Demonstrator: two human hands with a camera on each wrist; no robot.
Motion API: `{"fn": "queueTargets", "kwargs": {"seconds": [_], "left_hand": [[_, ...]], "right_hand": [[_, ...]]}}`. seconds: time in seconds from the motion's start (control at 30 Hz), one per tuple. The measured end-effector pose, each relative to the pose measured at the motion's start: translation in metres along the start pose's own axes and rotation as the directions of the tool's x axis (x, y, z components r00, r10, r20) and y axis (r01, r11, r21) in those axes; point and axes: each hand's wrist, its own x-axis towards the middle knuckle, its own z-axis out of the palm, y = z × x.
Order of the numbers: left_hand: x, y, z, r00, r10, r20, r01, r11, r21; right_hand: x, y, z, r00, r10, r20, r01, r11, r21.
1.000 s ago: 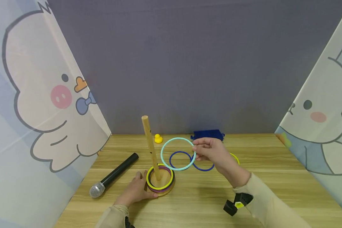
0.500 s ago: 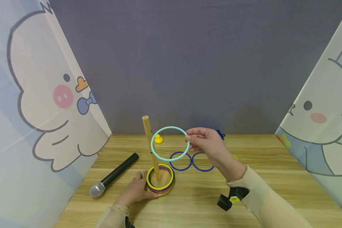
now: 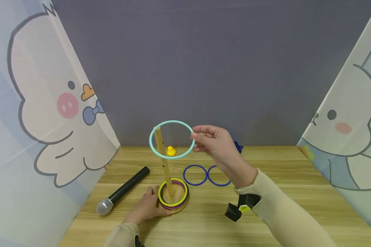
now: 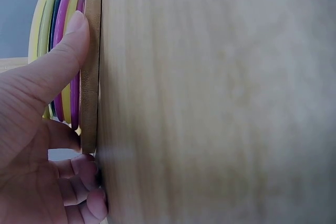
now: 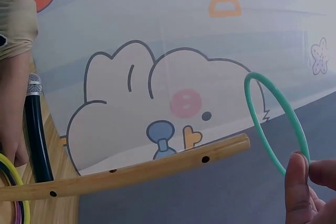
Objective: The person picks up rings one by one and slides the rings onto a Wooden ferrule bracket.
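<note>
My right hand (image 3: 217, 145) pinches a light turquoise ring (image 3: 172, 158) by its right side, between thumb and fingers. In the right wrist view this ring (image 5: 289, 114) is tilted and sits just beyond the tip of the wooden post (image 5: 157, 169), apart from it. The post (image 3: 165, 164) rises from a round wooden base (image 4: 91, 77). Yellow, dark and purple rings (image 4: 62, 56) are stacked around it at the bottom. My left hand (image 3: 146, 207) grips the left side of the base, its thumb along the edge and stacked rings, its fingers curled at the base's other side.
A microphone (image 3: 123, 190) lies at the left. Two blue rings (image 3: 195, 185) lie side by side on the wooden table (image 3: 266, 219). A yellow rubber duck (image 3: 171, 151) sits at the back. A blue pouch-like thing (image 3: 238, 147) is mostly behind my right hand.
My right hand has lifted the turquoise ring and moved it leftward, from beside the post to the height of its top. The left hand stays on the base.
</note>
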Motion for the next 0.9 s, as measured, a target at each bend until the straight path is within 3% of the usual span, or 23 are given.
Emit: {"fn": "queueTargets", "kwargs": {"seconds": [0.3,0.9], "left_hand": [[0.000,0.001,-0.001,1.000,-0.003,0.009,0.003,1.000,-0.001],[0.001,0.000,0.002,1.000,0.018,-0.004,-0.018,1.000,-0.007]], "right_hand": [[0.015,0.007,0.010,0.999,-0.016,-0.038,0.016,1.000,0.015],[0.009,0.060,-0.001,0.984,0.143,-0.104,-0.147,0.989,-0.028]]}}
